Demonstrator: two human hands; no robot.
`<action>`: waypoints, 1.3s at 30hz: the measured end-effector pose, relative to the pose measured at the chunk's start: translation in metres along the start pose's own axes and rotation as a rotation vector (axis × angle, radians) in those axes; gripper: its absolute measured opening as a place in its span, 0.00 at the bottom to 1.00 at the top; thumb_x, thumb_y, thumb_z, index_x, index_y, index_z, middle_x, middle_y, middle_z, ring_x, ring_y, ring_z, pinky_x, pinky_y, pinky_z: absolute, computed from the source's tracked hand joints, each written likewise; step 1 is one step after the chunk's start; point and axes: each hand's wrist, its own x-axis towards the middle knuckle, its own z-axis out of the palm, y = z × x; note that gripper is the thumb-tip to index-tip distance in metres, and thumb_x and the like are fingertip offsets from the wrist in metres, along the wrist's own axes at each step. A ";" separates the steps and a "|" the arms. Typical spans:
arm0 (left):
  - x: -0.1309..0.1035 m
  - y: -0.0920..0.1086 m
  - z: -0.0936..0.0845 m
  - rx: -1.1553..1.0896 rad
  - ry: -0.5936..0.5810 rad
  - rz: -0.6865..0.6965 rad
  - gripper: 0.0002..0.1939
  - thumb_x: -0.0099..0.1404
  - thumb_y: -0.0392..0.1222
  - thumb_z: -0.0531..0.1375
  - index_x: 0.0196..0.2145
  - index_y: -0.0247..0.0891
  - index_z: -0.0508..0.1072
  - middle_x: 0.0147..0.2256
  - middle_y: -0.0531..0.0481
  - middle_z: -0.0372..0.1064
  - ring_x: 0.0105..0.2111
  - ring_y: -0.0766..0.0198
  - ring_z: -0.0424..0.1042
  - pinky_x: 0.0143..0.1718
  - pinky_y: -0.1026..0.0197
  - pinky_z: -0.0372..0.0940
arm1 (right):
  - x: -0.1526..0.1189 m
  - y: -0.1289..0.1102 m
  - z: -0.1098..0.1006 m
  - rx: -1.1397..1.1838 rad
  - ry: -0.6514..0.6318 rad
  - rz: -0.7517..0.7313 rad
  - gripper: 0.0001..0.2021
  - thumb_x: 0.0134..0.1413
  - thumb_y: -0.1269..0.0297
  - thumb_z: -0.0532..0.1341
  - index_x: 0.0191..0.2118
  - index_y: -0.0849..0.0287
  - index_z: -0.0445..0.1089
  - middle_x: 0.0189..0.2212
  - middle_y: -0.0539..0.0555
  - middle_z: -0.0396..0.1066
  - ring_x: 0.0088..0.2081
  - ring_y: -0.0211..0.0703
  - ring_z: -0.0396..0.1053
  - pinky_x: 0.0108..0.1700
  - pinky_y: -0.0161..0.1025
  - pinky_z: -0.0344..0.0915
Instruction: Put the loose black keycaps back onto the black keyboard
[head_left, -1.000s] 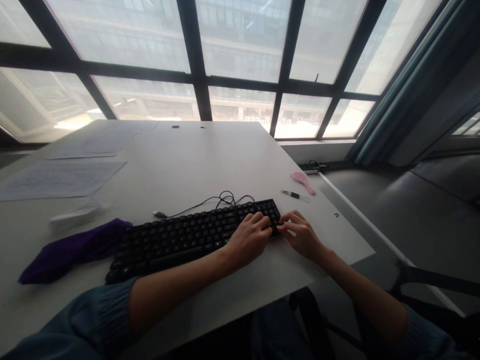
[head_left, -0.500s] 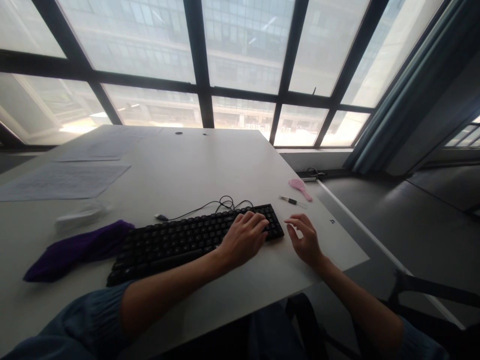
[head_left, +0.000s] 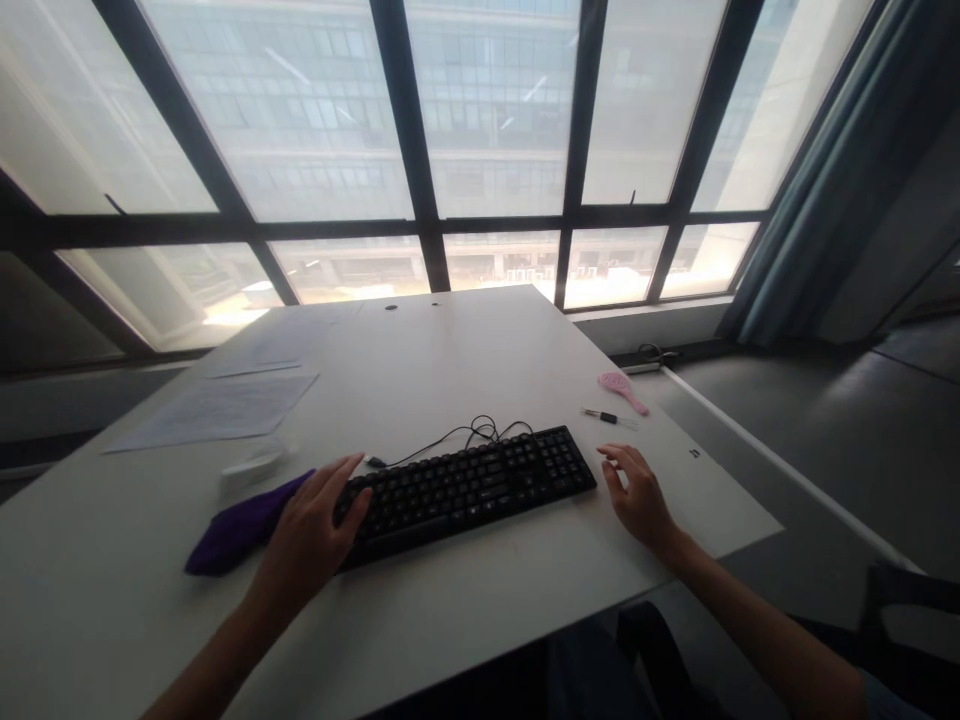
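A black keyboard [head_left: 465, 490] lies at a slant on the white table, its coiled cable [head_left: 480, 430] behind it and the USB plug [head_left: 375, 461] near its upper left. Over the keyboard's left end is my left hand [head_left: 319, 520], thumb and fingers apart, holding nothing. It hides that end and part of a purple cloth [head_left: 240, 525]; whether it touches either I cannot tell. My right hand [head_left: 634, 490] hovers or rests just right of the keyboard, fingers loosely bent and apart, with nothing in it.
Past my right hand lie a pink hairbrush [head_left: 621, 388] and a small tool with a black grip [head_left: 609, 417]. Sheets of paper [head_left: 217, 410] and a whitish item [head_left: 253, 465] are on the left. The table's right edge borders the floor; windows [head_left: 495, 120] stand behind.
My left hand has moved from the keyboard's right part to its left end, beside the purple cloth. My right hand stays beside the keyboard. The view has shifted left.
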 end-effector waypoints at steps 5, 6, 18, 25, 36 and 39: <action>-0.062 -0.021 -0.006 -0.066 -0.046 -0.181 0.36 0.64 0.64 0.58 0.63 0.40 0.64 0.62 0.38 0.65 0.64 0.42 0.63 0.67 0.39 0.57 | -0.021 -0.015 0.007 0.033 -0.073 0.277 0.18 0.67 0.55 0.55 0.55 0.59 0.70 0.48 0.63 0.76 0.44 0.53 0.75 0.47 0.54 0.74; -0.069 -0.019 -0.006 -0.083 -0.043 -0.225 0.39 0.62 0.66 0.59 0.62 0.40 0.65 0.62 0.37 0.65 0.64 0.40 0.63 0.66 0.37 0.57 | -0.023 -0.019 0.008 0.043 -0.086 0.320 0.19 0.67 0.54 0.55 0.56 0.59 0.70 0.49 0.64 0.76 0.45 0.54 0.76 0.48 0.54 0.74; -0.064 -0.023 -0.007 -0.509 -0.046 -0.765 0.40 0.62 0.66 0.59 0.64 0.37 0.66 0.62 0.37 0.67 0.61 0.42 0.69 0.62 0.42 0.66 | 0.012 -0.032 0.004 0.326 -0.212 0.678 0.26 0.59 0.43 0.60 0.53 0.59 0.72 0.48 0.65 0.79 0.52 0.59 0.77 0.56 0.53 0.73; 0.003 -0.015 0.001 -0.613 -0.065 -0.752 0.36 0.66 0.60 0.57 0.64 0.35 0.65 0.64 0.37 0.64 0.66 0.45 0.61 0.68 0.44 0.57 | 0.067 -0.022 0.016 0.309 -0.205 0.648 0.27 0.60 0.44 0.62 0.52 0.63 0.74 0.46 0.66 0.80 0.51 0.60 0.77 0.55 0.53 0.73; 0.114 -0.032 0.070 -0.642 -0.081 -0.677 0.36 0.65 0.60 0.56 0.64 0.34 0.63 0.60 0.36 0.67 0.62 0.45 0.65 0.66 0.42 0.56 | 0.185 0.028 0.085 0.052 -0.296 0.715 0.34 0.65 0.42 0.57 0.62 0.70 0.66 0.55 0.70 0.74 0.55 0.55 0.74 0.58 0.43 0.66; 0.155 -0.018 0.099 -0.638 -0.066 -0.611 0.32 0.67 0.56 0.55 0.62 0.33 0.65 0.56 0.36 0.70 0.60 0.47 0.68 0.65 0.44 0.58 | 0.225 0.052 0.096 -0.049 -0.286 0.752 0.36 0.66 0.43 0.57 0.64 0.73 0.63 0.61 0.74 0.66 0.63 0.59 0.66 0.64 0.46 0.59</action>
